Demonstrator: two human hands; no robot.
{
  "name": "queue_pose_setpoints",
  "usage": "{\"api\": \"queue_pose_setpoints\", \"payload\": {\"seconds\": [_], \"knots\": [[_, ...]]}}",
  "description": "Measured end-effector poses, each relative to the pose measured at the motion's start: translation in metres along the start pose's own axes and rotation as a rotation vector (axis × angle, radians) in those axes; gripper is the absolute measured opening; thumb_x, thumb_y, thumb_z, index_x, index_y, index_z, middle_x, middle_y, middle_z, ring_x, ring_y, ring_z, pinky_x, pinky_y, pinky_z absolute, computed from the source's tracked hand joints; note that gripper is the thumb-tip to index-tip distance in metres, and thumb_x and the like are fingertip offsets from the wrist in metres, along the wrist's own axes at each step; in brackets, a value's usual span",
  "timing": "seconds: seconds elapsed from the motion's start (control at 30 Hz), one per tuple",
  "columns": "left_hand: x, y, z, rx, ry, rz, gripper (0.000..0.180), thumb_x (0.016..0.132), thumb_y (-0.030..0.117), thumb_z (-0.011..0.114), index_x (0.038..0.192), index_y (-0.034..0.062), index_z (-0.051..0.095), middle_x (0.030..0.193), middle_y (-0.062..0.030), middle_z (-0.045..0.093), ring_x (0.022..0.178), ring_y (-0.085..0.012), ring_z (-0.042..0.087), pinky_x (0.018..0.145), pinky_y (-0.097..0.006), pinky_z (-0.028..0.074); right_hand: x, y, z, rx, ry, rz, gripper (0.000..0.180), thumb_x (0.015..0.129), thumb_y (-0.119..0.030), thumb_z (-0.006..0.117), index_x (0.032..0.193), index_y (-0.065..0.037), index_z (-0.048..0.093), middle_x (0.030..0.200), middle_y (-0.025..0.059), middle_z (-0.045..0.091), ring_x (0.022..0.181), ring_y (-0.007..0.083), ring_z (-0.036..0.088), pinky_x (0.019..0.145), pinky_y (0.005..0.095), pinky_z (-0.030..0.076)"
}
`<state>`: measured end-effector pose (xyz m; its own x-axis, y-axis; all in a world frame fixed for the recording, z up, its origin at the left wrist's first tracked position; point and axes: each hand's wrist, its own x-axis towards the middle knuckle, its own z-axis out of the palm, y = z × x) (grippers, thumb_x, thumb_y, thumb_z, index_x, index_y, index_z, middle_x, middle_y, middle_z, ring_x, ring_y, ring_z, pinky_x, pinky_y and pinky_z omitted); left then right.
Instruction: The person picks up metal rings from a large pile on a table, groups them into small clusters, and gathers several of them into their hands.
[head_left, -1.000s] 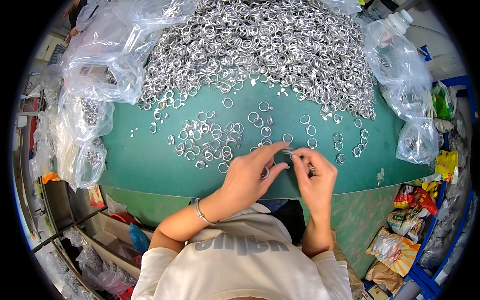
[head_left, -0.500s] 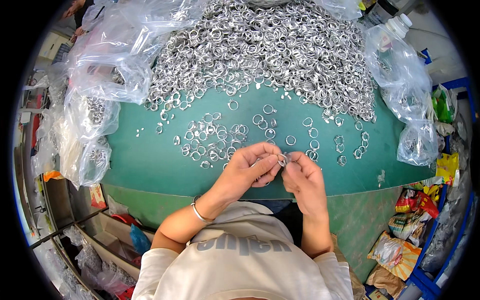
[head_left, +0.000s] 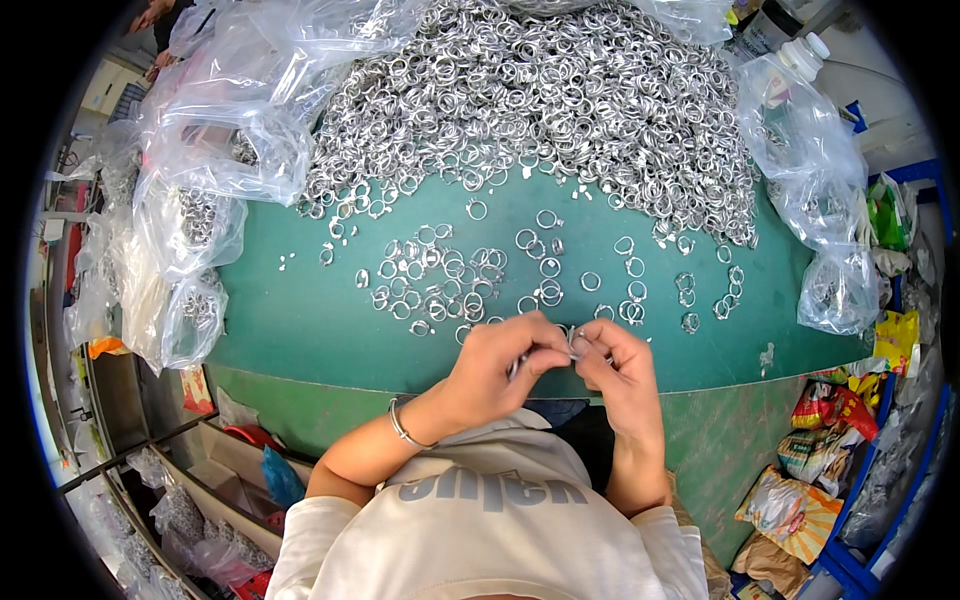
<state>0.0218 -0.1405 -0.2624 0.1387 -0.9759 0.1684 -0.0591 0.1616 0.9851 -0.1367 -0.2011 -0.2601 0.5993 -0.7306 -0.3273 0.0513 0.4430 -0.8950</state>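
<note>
Just over the table's near edge, my two hands meet at a small silver ring (head_left: 576,340). My left hand (head_left: 492,368) is closed, its thumb and forefinger pinching at the ring from the left; more silvery metal shows between its curled fingers, too hidden to make out. My right hand (head_left: 625,375) grips the same ring between thumb and fingertips. A loose cluster of silver rings (head_left: 450,275) lies beyond my left hand. Short groups of rings (head_left: 636,290) lie beyond my right hand. A metal bangle (head_left: 402,425) circles my left wrist.
A large heap of silver rings (head_left: 540,100) covers the far part of the green table (head_left: 290,330). Clear plastic bags with rings flank it at left (head_left: 190,230) and right (head_left: 835,250). A white bottle (head_left: 803,55) stands far right. Colourful packets (head_left: 795,510) fill a blue rack at right.
My left hand has turned and drawn slightly toward me, its fingers bending more around the ring. My right hand stays close by. The table view has shifted slightly to the right.
</note>
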Motion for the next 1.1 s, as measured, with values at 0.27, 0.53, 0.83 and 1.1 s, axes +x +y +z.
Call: {"api": "queue_pose_setpoints", "payload": {"seconds": [0.27,0.53,0.83,1.1], "knots": [[0.005,-0.001,-0.004,-0.925,0.007,-0.635,0.020,0.094,0.021,0.054,0.090,0.0014,0.051,0.066,0.0013,0.043,0.051,-0.0052,0.034,0.044,-0.019,0.027,-0.001,-0.007,0.014,-0.341,0.089,-0.197,0.007,0.088,-0.003,0.056,0.082,0.000,0.056,0.060,-0.0066,0.046,0.055,-0.0005,0.033,0.048,0.0192,0.022],[-0.007,0.002,0.000,0.098,0.016,-0.058,0.007,0.087,0.003,0.058,0.092,0.0009,0.055,0.074,-0.0046,0.059,0.056,-0.0097,0.051,0.050,-0.022,0.041,-0.002,-0.013,0.013,-0.441,0.067,-0.196,0.007,0.085,-0.001,0.058,0.079,0.002,0.056,0.056,-0.0018,0.048,0.053,0.0012,0.038,0.045,0.0201,0.029],[0.000,-0.001,-0.003,0.208,-0.034,0.242,0.009,0.084,0.006,0.063,0.085,0.0009,0.056,0.066,-0.0060,0.058,0.048,-0.0120,0.048,0.043,-0.023,0.036,0.004,-0.011,0.005,-0.323,-0.055,-0.176,0.007,0.085,0.000,0.058,0.079,0.002,0.056,0.058,0.0024,0.051,0.054,0.0031,0.042,0.047,0.0217,0.034],[-0.001,-0.002,-0.006,-0.926,-0.084,-0.616,0.019,0.095,0.020,0.052,0.098,0.0012,0.054,0.071,-0.0003,0.047,0.054,-0.0051,0.036,0.045,-0.019,0.026,-0.004,-0.008,0.014,-0.457,0.066,-0.254,0.007,0.086,-0.004,0.059,0.083,0.002,0.057,0.059,0.0057,0.058,0.053,0.0038,0.044,0.047,0.0219,0.035]]}}
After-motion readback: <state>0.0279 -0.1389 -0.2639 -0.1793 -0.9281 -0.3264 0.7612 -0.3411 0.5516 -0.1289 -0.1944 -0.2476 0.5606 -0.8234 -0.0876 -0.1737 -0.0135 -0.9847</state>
